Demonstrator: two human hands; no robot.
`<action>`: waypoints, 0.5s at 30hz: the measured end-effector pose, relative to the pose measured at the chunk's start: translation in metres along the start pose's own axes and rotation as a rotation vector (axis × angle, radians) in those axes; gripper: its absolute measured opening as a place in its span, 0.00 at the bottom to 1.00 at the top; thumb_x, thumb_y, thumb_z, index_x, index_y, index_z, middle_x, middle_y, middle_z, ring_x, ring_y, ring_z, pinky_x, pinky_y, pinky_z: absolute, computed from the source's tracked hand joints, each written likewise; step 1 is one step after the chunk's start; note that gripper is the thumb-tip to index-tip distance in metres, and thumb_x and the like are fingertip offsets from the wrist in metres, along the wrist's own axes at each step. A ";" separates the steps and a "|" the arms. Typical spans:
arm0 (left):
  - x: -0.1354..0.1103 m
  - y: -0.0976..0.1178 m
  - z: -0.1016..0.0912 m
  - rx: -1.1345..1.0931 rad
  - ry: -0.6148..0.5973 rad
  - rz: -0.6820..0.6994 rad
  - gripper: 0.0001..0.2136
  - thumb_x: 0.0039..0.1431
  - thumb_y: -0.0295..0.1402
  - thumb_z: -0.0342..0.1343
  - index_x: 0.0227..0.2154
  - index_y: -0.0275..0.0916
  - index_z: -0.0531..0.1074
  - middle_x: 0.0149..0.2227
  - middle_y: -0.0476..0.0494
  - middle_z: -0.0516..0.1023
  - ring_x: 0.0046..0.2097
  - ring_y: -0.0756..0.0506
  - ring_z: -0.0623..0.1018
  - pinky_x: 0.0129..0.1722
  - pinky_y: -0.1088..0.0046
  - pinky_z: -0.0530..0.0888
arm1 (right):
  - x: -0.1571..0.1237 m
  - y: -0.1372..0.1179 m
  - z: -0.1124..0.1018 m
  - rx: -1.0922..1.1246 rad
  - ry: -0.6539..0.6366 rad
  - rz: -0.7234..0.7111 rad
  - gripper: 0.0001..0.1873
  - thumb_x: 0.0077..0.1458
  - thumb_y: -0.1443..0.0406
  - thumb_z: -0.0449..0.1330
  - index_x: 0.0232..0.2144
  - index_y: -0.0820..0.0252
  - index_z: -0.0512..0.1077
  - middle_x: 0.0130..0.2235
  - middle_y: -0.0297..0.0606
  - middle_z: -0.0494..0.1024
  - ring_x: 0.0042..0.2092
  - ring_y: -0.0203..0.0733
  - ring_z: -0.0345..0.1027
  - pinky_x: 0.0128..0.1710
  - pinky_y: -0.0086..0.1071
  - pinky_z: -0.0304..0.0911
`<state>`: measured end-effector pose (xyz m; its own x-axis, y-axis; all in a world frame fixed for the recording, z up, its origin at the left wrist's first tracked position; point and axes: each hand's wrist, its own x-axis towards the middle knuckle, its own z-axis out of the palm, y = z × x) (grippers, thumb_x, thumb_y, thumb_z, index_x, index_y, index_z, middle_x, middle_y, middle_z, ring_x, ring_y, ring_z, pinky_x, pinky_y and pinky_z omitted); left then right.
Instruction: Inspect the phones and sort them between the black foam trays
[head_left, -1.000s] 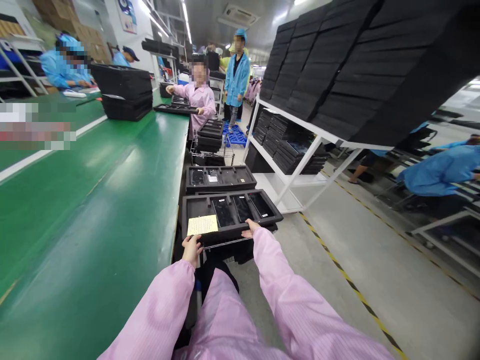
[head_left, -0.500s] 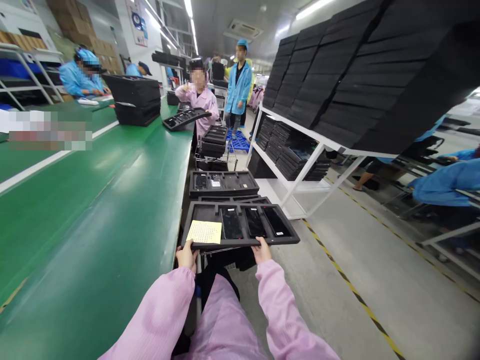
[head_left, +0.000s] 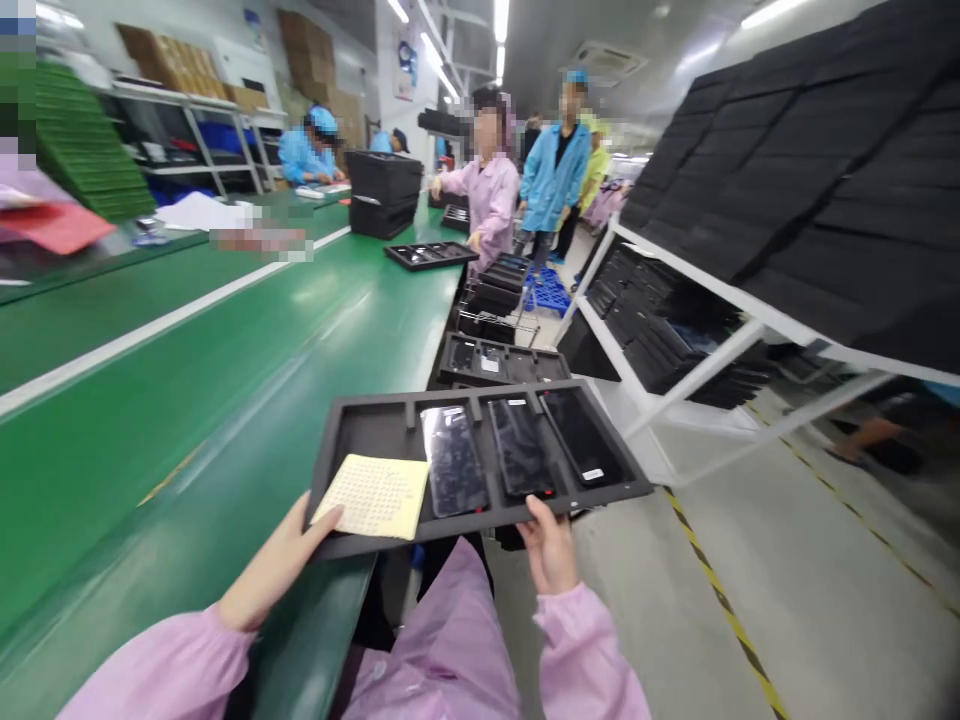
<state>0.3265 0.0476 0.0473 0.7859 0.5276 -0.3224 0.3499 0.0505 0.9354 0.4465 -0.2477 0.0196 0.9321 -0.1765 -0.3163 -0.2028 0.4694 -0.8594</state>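
Note:
I hold a black foam tray (head_left: pixel 367 425) by its near edge, half over the edge of the green conveyor table (head_left: pixel 187 400). My left hand (head_left: pixel 274 565) grips the tray's left corner, thumb on a yellow sheet (head_left: pixel 375 495) lying in the left slot. My right hand (head_left: pixel 551 545) grips the near edge further right. Three dark phone panels (head_left: pixel 517 455) lie side by side in the tray's slots.
Another black tray (head_left: pixel 502 360) sits on a cart just beyond. A person in pink (head_left: pixel 491 195) stands at the table further along, by a tray (head_left: pixel 431 255) on the belt. White racks (head_left: pixel 720 350) stacked with black trays line the right. Yellow-black floor tape (head_left: pixel 720 600) marks the aisle.
The tray has been lifted off the cart and carried left and nearer, partly over the green table. My left hand shifted to its left corner. The view swung left.

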 end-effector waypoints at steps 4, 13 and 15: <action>-0.058 -0.042 -0.083 0.166 0.366 -0.102 0.26 0.43 0.51 0.58 0.44 0.41 0.70 0.51 0.39 0.78 0.57 0.31 0.72 0.63 0.53 0.64 | -0.038 0.071 0.061 -0.286 -0.381 0.209 0.27 0.39 0.52 0.68 0.40 0.56 0.66 0.40 0.36 0.79 0.40 0.42 0.77 0.36 0.32 0.74; -0.183 -0.139 -0.162 0.660 0.862 -0.320 0.41 0.51 0.56 0.48 0.60 0.26 0.58 0.57 0.19 0.68 0.58 0.22 0.68 0.56 0.41 0.66 | -0.087 0.100 0.130 -1.181 -1.365 0.376 0.20 0.43 0.52 0.67 0.17 0.61 0.68 0.12 0.33 0.69 0.14 0.39 0.64 0.14 0.28 0.58; -0.191 -0.140 -0.153 0.865 0.948 -0.278 0.43 0.55 0.55 0.45 0.64 0.24 0.51 0.62 0.16 0.60 0.62 0.20 0.62 0.57 0.37 0.62 | -0.100 0.097 0.146 -1.287 -1.465 0.187 0.18 0.49 0.54 0.64 0.16 0.59 0.69 0.12 0.31 0.68 0.15 0.36 0.63 0.18 0.27 0.58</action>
<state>0.0497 0.0695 -0.0005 0.0981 0.9927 0.0699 0.9312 -0.1163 0.3454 0.3777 -0.0586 0.0262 0.2281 0.8454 -0.4830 0.2578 -0.5309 -0.8073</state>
